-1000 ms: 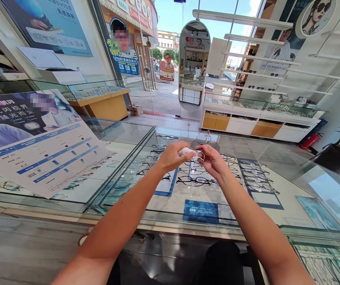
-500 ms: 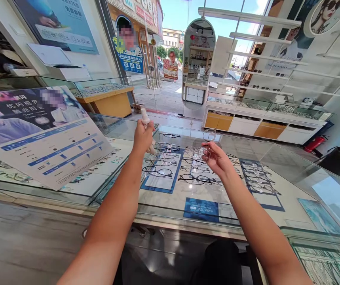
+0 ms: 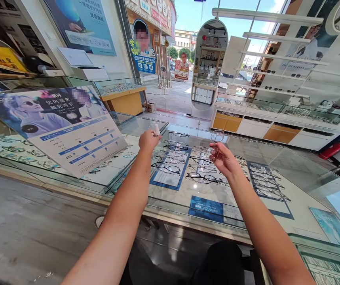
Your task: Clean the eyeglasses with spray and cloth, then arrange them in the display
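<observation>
My left hand [image 3: 148,139] is closed around a small white spray bottle [image 3: 157,129], its top showing past my fingers and the rest hidden in my grip. To the right, my right hand [image 3: 225,159] pinches a pair of thin-rimmed eyeglasses [image 3: 217,136] by one side. One round clear lens stands up above my fingertips; the other side is partly covered by them. Both hands are over the glass display counter [image 3: 170,215], with a gap between bottle and eyeglasses. Below them, rows of dark-framed glasses [image 3: 203,178] lie inside the case.
A large printed display board [image 3: 89,152] leans on the counter at left. A blue card [image 3: 206,208] lies near the front edge. Farther off stand a tall oval mirror [image 3: 209,65], white wall shelves [image 3: 279,37] and a red fire extinguisher [image 3: 332,151].
My left hand has turned and lowered the bottle, so its top tips toward the eyeglasses instead of pointing up. My right hand keeps its hold. The view has swung slightly left.
</observation>
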A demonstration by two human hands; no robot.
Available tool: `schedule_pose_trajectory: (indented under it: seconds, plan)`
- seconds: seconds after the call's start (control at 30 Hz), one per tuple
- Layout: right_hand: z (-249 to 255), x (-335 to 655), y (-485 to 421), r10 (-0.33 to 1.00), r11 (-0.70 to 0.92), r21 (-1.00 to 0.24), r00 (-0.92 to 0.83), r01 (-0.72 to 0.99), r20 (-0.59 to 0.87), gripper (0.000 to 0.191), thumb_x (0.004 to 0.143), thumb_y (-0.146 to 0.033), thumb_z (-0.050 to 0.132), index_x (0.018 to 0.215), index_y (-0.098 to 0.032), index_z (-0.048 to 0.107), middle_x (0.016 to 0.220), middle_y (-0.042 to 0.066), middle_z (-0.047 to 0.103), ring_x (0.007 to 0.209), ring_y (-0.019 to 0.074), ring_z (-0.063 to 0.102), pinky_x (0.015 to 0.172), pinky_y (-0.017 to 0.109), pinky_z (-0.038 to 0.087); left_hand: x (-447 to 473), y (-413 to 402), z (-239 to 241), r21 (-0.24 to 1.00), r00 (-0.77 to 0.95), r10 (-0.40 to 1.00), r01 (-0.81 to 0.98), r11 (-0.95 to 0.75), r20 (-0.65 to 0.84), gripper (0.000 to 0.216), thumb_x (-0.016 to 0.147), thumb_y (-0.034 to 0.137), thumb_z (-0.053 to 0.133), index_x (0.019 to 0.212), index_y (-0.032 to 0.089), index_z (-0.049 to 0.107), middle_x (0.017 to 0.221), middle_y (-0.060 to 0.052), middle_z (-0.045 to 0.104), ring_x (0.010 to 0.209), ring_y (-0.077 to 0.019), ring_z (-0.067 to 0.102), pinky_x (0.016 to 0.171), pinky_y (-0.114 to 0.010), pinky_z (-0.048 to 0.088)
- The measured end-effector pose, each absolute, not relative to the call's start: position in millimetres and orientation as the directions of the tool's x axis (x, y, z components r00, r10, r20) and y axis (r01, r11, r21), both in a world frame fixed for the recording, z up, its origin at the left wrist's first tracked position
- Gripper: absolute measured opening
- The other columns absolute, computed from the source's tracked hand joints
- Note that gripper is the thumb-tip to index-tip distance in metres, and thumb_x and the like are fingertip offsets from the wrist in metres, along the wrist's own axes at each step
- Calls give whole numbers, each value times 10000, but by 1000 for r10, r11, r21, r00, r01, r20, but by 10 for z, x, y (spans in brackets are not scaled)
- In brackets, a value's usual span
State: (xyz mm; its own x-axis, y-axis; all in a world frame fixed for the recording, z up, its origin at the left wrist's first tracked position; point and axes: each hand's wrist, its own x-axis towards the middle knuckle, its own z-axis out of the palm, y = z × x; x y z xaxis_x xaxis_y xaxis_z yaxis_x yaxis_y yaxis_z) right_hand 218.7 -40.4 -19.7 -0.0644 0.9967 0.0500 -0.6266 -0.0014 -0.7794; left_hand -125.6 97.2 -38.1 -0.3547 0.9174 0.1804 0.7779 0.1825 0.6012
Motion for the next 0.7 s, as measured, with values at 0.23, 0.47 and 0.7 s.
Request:
schedule_pose_trajectory:
  seconds: [0.23,0.47,0.7]
  plan:
    - [-188,2181,-413,997,9,-784,-55,-620,55,415,608,-391,1087,841,-224,788,995,2,830,678,77,606,575,194,545,-1270,993,-396,577,-356,929,782,236,103,377,920,424,826,1220,198,792,1258,-171,817,1169,-392,743,836,-400,510]
    - [-192,2179,-421,997,9,-797,-52,-603,51,435,591,-422,1091,838,-228,790,1026,8,826,692,80,612,580,198,549,-1245,985,-387,578,-372,923,776,252,96,388,911,438,836,1222,215,769,1324,-167,804,1247,-405,730,891,-422,544]
    - [-163,2188,-430,998,12,-795,-45,-606,49,459,579,-431,1099,840,-218,788,1021,10,818,684,73,612,588,200,554,-1233,871,-215,717,-495,845,663,216,203,574,852,633,868,1182,198,691,1364,-224,753,1320,-431,674,1072,-504,540]
